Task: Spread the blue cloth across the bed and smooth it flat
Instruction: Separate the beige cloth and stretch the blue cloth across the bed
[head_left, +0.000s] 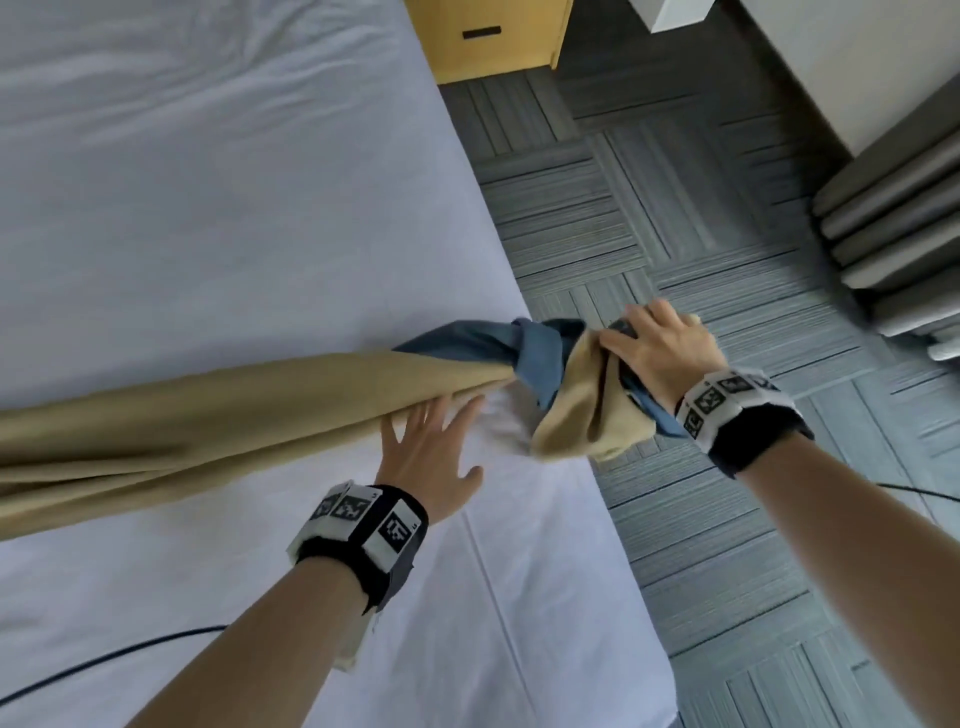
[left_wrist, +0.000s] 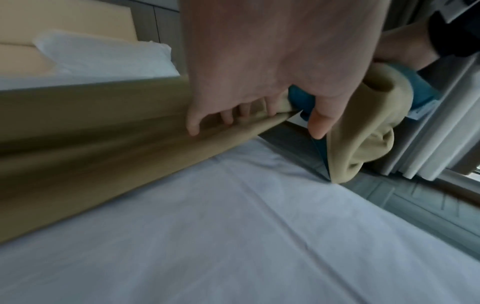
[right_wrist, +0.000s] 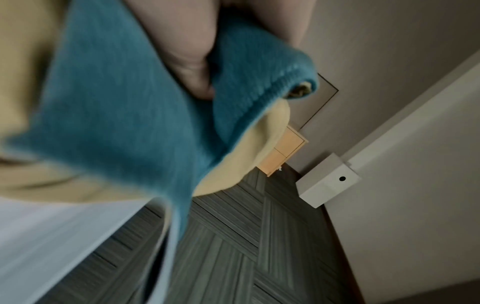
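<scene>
At the bed's right edge, the blue cloth, tan on its other face, lay bunched in a long roll across the white sheet. The right hand gripped its gathered end just over the carpet, fingers curled into the folds. The left hand rested spread-fingered against the roll, holding nothing. Spreading had barely begun; next, probably, came opening the bunch and drawing it wide. No containers showed.
</scene>
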